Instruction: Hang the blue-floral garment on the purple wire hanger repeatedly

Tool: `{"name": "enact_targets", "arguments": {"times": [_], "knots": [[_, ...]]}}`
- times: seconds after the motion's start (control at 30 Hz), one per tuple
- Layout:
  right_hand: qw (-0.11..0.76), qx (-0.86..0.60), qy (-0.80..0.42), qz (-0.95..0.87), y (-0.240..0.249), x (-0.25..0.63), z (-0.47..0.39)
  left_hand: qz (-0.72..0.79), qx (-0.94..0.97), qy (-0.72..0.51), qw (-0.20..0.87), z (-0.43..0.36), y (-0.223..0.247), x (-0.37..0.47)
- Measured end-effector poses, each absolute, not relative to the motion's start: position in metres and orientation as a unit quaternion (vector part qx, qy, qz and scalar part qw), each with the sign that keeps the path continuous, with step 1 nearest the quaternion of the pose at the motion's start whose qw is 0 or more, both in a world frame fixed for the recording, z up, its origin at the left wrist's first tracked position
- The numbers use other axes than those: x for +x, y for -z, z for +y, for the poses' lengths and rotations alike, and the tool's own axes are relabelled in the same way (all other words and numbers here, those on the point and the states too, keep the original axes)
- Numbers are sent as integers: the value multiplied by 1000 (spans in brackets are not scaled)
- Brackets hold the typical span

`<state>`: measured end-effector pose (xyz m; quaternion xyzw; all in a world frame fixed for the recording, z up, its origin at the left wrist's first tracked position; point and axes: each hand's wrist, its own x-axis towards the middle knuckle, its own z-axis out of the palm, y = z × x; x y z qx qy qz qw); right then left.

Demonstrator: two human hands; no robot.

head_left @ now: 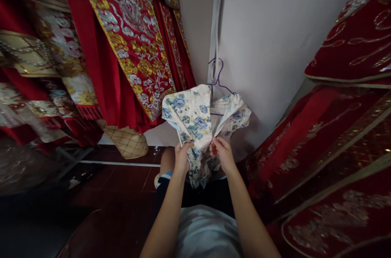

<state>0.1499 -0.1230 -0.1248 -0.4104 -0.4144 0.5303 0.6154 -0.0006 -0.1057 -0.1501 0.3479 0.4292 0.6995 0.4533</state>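
A short-sleeved floral garment, white with blue roses and green leaves, hangs in front of me on a purple hanger. Its front is open at the neck, and the hanger's lower bar shows through the gap. My left hand is closed on the garment's left side edge, thumb on top of the cloth. With thumb and fingers pinched, my right hand grips the front edge near the middle. The garment's lower end falls in folds between my forearms, over my lap.
Red costumes with gold and silver embroidery hang at the left, close to the garment. More red embroidered garments crowd the right side. Behind the hanger is a pale wall with a vertical strip. A thin white rail runs low above the dark red floor.
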Motion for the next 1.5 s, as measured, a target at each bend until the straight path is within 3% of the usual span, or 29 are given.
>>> {"name": "enact_targets", "arguments": {"times": [0.13, 0.2, 0.33, 0.47, 0.57, 0.7, 0.8, 0.9, 1.0, 1.17, 1.37, 1.5], "knots": [[628, -432, -510, -399, 118, 156, -129, 507, 368, -762, 166, -112, 144, -5], [622, -443, -504, -403, 113, 160, -133, 509, 473, -712, 98, -119, 138, 4], [590, -455, -502, -439, 106, 163, -141, 416, 700, -547, 195, -128, 132, 40], [591, -464, -481, -452, 107, 159, -148, 428, 711, -515, 216, -133, 138, 59], [623, -456, -448, -451, 94, 159, -136, 463, 731, -467, 184, -139, 138, 58], [671, -438, -391, -453, 32, 171, -91, 490, 820, -280, 95, -144, 123, 57], [668, -440, -401, -447, -22, 176, -59, 479, 864, -146, 44, -143, 112, 61], [651, -441, -407, -465, -45, 171, -48, 458, 883, -93, 35, -136, 104, 61], [664, -417, -393, -481, -38, 167, -52, 453, 874, -164, 71, -119, 87, 53], [662, -394, -368, -521, -22, 174, -60, 383, 776, -497, 57, -69, 16, 36], [671, -383, -333, -540, -14, 180, -51, 256, 856, -441, -79, -28, -44, 39], [651, -447, -330, -517, 20, 177, -45, 274, 761, -585, -59, -24, -46, 32]]}}
